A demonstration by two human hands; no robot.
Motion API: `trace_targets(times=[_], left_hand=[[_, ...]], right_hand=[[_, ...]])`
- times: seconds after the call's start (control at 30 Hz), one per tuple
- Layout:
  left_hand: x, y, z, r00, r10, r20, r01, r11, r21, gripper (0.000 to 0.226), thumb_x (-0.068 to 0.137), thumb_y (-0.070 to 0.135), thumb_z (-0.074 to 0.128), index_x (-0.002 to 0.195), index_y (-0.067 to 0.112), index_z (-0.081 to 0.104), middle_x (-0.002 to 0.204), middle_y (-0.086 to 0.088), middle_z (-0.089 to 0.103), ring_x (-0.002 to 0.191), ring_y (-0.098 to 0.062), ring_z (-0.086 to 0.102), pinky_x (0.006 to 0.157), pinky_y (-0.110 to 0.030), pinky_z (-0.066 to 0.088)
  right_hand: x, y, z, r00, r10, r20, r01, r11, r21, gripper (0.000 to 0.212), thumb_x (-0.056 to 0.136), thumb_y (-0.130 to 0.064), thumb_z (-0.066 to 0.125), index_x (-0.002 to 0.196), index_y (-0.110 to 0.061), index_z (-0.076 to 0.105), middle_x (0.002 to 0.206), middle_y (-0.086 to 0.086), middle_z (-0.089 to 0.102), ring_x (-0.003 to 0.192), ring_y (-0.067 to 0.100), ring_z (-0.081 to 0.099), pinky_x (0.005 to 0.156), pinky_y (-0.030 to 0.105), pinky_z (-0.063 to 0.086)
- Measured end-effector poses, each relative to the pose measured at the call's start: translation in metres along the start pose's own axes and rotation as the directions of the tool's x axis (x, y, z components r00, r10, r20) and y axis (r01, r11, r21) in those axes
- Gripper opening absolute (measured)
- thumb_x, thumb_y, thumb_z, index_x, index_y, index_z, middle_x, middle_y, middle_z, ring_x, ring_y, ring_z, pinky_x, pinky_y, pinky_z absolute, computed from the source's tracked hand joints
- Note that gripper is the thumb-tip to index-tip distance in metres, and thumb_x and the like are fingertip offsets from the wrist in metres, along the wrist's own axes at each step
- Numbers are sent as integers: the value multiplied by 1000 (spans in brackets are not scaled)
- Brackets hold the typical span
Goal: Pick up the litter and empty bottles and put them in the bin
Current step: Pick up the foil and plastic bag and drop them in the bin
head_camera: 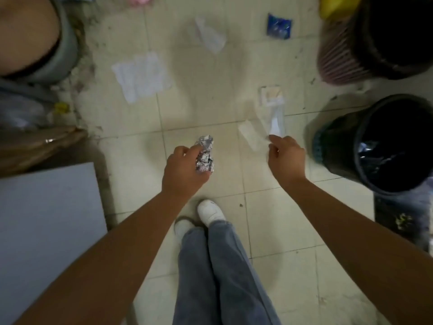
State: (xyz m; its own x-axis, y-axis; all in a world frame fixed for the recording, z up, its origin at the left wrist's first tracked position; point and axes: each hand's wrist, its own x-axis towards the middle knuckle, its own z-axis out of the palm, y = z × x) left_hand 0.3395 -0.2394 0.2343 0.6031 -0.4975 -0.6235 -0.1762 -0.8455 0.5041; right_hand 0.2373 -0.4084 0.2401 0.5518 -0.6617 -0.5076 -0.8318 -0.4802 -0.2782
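My left hand (185, 170) is closed around a crumpled ball of silver foil (205, 154) above the tiled floor. My right hand (286, 156) pinches a clear plastic wrapper (273, 118) with a white utensil inside, which hangs blurred from my fingertips. To the right of that hand stands a dark bin (337, 146) lined with a black bag. On the floor farther off lie a white paper sheet (143, 76), a white wrapper (210, 35) and a blue packet (279, 26).
A second, pink-ribbed bin (337, 64) with a black liner stands at the upper right. A grey surface (46, 226) and a brown box (35, 144) fill the left side. My shoes (210, 211) and jeans are below. Dirt lines the left wall.
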Motion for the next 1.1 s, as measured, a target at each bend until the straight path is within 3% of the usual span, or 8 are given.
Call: trace_targets(times=[0.13,0.3,0.47,0.57,0.7,0.83,0.97,1.1], left_hand=[[-22,122,-35,995,103,18,-103,994,28,60,78,16,73,134,13,51,122,-22,52,110,-34,55,95,-32,44],[-37,264,-9,975,215,47,-217,976,28,62,80,17,72,137,15,47,127,-20,48,116,-33,51,100,-31,42],[-35,376,65,969,232,83,-236,970,51,66,78,17,72,138,17,43,128,-16,50,116,-32,52,100,-37,47],[-21,424,117,979,157,132,-174,976,129,63,80,20,71,134,9,43,132,-15,49,119,-32,50,99,-39,45],[1,460,180,975,114,192,-159,959,236,58,85,21,66,135,7,40,138,-14,44,126,-29,44,102,-37,41],[35,469,230,964,93,250,-169,939,299,53,87,18,63,134,6,39,138,-15,43,127,-30,42,104,-37,40],[83,465,273,943,94,319,-203,922,329,52,91,17,58,136,3,37,142,-18,39,129,-33,42,106,-39,39],[112,445,285,882,14,471,-286,811,511,52,96,8,46,145,5,27,153,-18,25,141,-34,27,116,-40,29]], right_hand=[[-21,52,-143,958,162,-237,-116,973,198,30,91,-2,47,117,1,62,110,30,63,104,41,59,96,42,42],[-39,146,-235,870,404,-283,-253,858,447,30,93,-7,46,119,-1,61,115,27,61,104,39,58,85,26,41],[-27,243,-261,848,521,-102,-401,755,519,26,94,-12,46,111,-2,64,108,29,64,83,24,55,73,24,33],[-22,287,-265,848,529,16,-467,733,494,31,95,-12,45,121,-2,58,120,25,60,103,36,60,80,31,42],[-9,330,-252,805,577,136,-551,642,533,30,94,-6,41,116,0,61,109,23,63,97,36,60,77,34,44],[29,365,-224,767,599,232,-622,604,498,32,94,-6,38,116,-2,61,104,24,65,87,35,58,62,25,35],[74,388,-192,781,540,314,-623,632,461,37,97,-14,37,134,-9,45,127,25,57,110,40,56,77,32,41],[95,395,-165,806,394,441,-539,796,275,49,99,-19,35,145,-10,23,149,20,33,130,39,41,102,42,41]])
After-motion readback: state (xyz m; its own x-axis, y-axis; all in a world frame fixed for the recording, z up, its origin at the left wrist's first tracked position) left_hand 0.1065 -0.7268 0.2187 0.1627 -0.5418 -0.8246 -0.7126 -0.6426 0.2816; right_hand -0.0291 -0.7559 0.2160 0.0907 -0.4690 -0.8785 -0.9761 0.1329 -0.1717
